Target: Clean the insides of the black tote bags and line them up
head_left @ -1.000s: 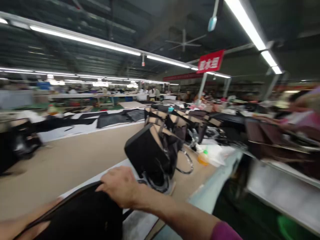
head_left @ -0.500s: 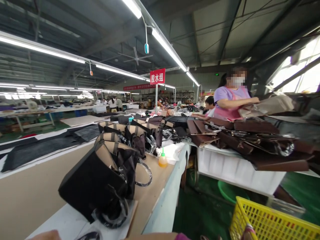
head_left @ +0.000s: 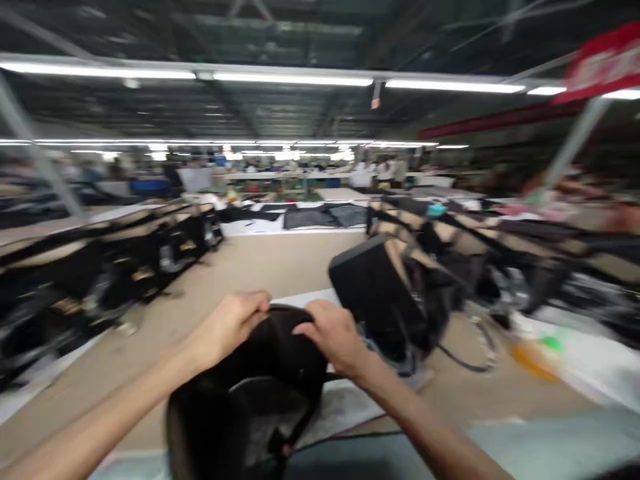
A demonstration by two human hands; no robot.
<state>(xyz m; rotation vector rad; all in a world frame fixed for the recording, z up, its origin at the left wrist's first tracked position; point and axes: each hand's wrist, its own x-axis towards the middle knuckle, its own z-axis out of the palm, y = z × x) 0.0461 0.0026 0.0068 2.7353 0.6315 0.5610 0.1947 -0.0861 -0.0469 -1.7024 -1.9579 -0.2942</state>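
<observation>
Both of my hands are on a black handbag (head_left: 280, 347) at the near edge of the table, blurred by motion. My left hand (head_left: 237, 320) grips its upper edge with the fingers curled over. On the right part of the same edge, my right hand (head_left: 337, 330) is closed, its thumb on the near side. The bag's grey inside faces me; its underside is out of sight. Just right of my right hand another black handbag (head_left: 373, 287) leans on its side, with a clear-wrapped handle beside it.
Rows of black handbags line the table (head_left: 280, 260) on the left (head_left: 110, 273) and right (head_left: 470, 247). A glue bottle with orange liquid (head_left: 535, 360) stands at the right. Black flat pieces (head_left: 325, 215) lie farther back. A red sign (head_left: 605, 63) hangs upper right.
The view has swung left, so the co-worker and the yellow basket are out of frame. Both my hands have come into view, holding a black handbag.
</observation>
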